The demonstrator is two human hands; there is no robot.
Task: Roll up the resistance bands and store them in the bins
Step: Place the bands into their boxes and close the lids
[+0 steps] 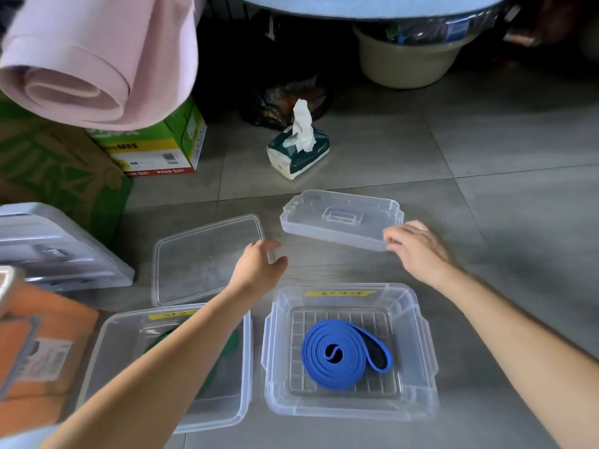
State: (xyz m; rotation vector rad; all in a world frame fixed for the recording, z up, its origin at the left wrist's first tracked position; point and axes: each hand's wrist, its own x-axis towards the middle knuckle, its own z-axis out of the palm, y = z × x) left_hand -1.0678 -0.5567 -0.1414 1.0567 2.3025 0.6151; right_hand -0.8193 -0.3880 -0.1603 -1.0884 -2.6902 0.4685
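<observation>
A rolled blue resistance band (337,358) lies in the right clear bin (418,348), its outer loop loose at the right. A green band (231,345) lies in the left clear bin (107,348), mostly hidden under my left forearm. My left hand (257,267) pinches the right corner of a flat clear lid (201,260) behind the left bin. My right hand (418,247) curls its fingers round the near right corner of a clear lid with a handle (337,215) behind the right bin. Both lids lie on the floor.
A tissue pack (298,153) stands on the grey tiled floor (505,196) behind the lids. Green cardboard boxes (158,147), a pink rolled mat (84,69), another clear container (55,251) and an orange box (42,354) crowd the left. A beige basin (405,63) sits far back.
</observation>
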